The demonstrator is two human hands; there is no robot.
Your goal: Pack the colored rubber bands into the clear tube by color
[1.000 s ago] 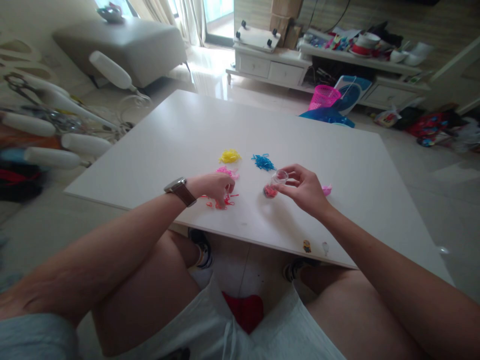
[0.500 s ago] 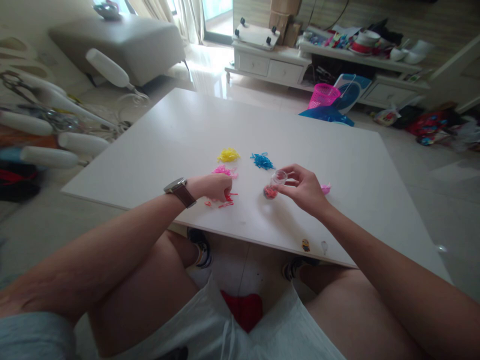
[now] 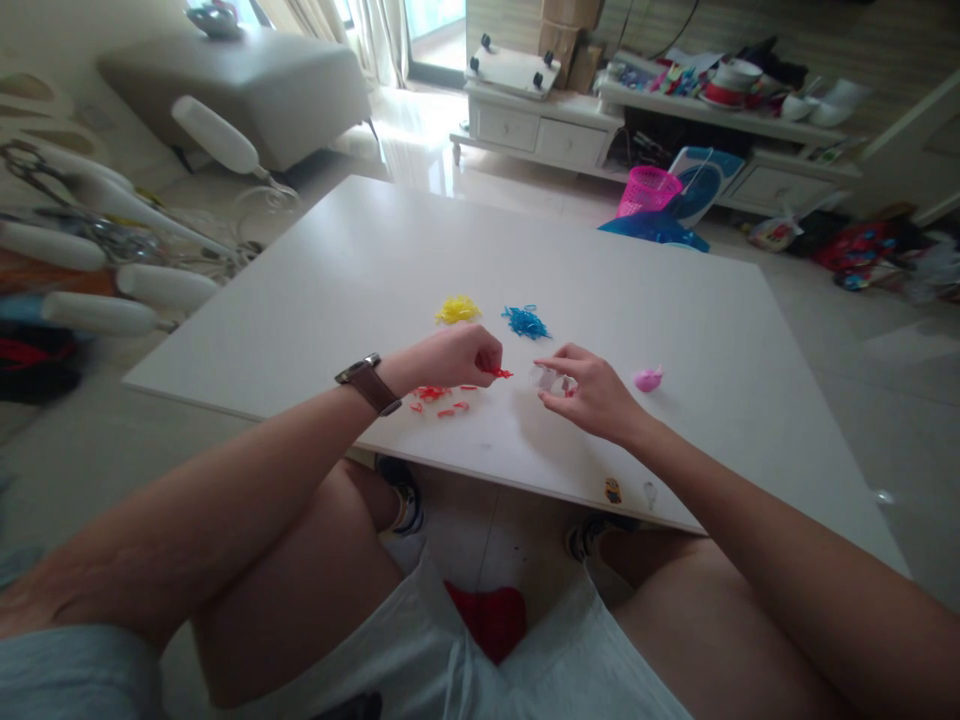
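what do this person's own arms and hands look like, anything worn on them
The left hand is ungloved, with a silver-coloured, brown-strapped wristwatch at its wrist and a pale grey-blue fabric sleeve farther up that arm. The right hand is ungloved too, without a watch; no sleeve shows there.

Light gleaming on floor (image 3: pixel 414 145); pale curtains (image 3: pixel 380 45); white cabinet (image 3: pixel 571 146).
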